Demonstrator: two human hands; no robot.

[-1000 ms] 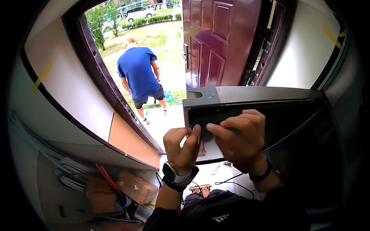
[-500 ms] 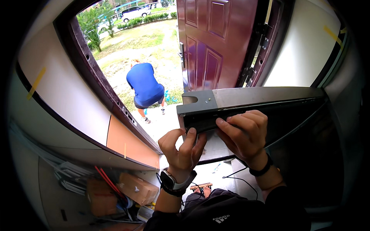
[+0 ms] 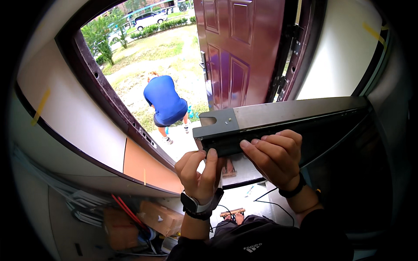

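Left hand [image 3: 197, 175]: thumb and fingertip against the black strip [image 3: 227, 147], near its left end; right hand [image 3: 278, 157]: fingertips farther along the strip; pinching or mere pressing cannot be determined; strip located below the grey end cap [image 3: 217, 124] of the metal beam [image 3: 298, 108], nearer than the open door [image 3: 244, 56]

Beam [image 3: 300, 110] smooth metal; end cap [image 3: 224, 120] matt; door [image 3: 244, 52] glossy.

a maroon door [image 3: 272, 48] stood open onto sunlit grass [image 3: 150, 48] and a tree [image 3: 99, 37]; pale walls [image 3: 78, 124] (marked with yellow tape [image 3: 41, 106]) flanked the dark frame [image 3: 116, 100], and cardboard boxes [image 3: 160, 218] sat at lower left.
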